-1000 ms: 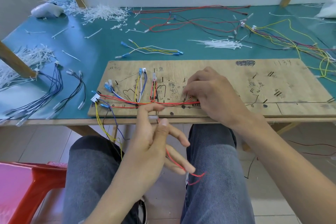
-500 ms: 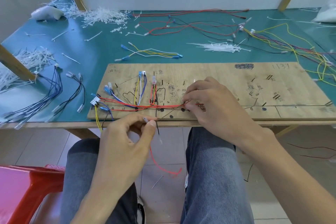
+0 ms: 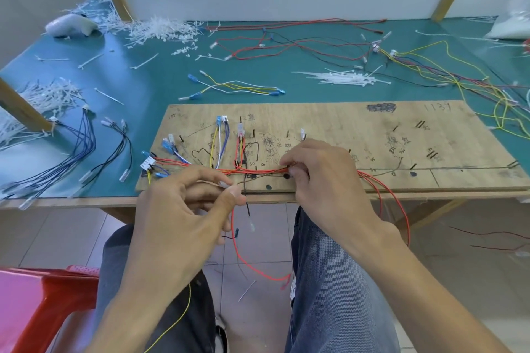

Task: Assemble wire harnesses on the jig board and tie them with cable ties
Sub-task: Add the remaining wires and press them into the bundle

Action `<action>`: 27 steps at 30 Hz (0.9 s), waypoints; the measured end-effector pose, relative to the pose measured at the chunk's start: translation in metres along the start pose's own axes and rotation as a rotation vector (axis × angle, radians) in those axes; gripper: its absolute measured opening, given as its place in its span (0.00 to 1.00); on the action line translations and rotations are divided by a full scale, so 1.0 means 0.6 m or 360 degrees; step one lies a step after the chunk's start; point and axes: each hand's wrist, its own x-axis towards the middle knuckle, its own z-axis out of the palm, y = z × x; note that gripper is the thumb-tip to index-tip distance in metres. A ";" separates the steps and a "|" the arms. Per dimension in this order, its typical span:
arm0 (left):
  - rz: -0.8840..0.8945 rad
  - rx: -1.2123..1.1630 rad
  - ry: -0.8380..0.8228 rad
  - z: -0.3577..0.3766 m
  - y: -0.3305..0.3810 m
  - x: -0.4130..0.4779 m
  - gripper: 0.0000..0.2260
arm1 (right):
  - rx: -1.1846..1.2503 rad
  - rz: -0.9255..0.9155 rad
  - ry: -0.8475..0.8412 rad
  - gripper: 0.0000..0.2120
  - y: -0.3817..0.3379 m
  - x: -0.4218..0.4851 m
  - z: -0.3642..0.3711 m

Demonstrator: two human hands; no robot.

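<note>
Two hands: both work at the near edge of the jig board (image 3: 358, 129), a little apart from each other; each one pinches wire
Left hand (image 3: 183, 209): fingers are curled; thumb and forefinger are pressed together on the pale end of the loose red wire (image 3: 243, 259); the hand is just in front of the board edge
Right hand (image 3: 327, 180): it rests on the board with fingers bent down; the fingertips pinch the red bundle (image 3: 249, 171) beside a black dot on the wood
Red bundle: it lies along the near part of the board, from the white connector (image 3: 147, 165) at the left up to the right hand; past this hand the red wires leave the edge and hang in a loop
Loose red wire: it hangs down from the left hand between the knees and curves near the floor
Black wire (image 3: 247, 206): it hangs over the board edge between the hands; a clear terminal is on its end
Branch wires (image 3: 219, 140): yellow, white and blue; they run from the bundle toward the far side of the board
Cable ties (image 3: 344, 79): a white heap on the green table (image 3: 143, 86), behind the board
Other wires: blue wires (image 3: 83, 146) and thin black wires (image 3: 126, 146) lie left of the board; yellow wires (image 3: 464, 74) lie at the right
Cut tie ends (image 3: 160, 28): a white pile at the far left
Red stool (image 3: 43, 304): at the lower left, beside the leg
</note>
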 end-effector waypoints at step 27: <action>0.0278 0.0672 -0.0050 0.070 0.021 0.240 0.07 | 0.0126 0.0092 0.0096 0.08 -0.025 -0.037 0.044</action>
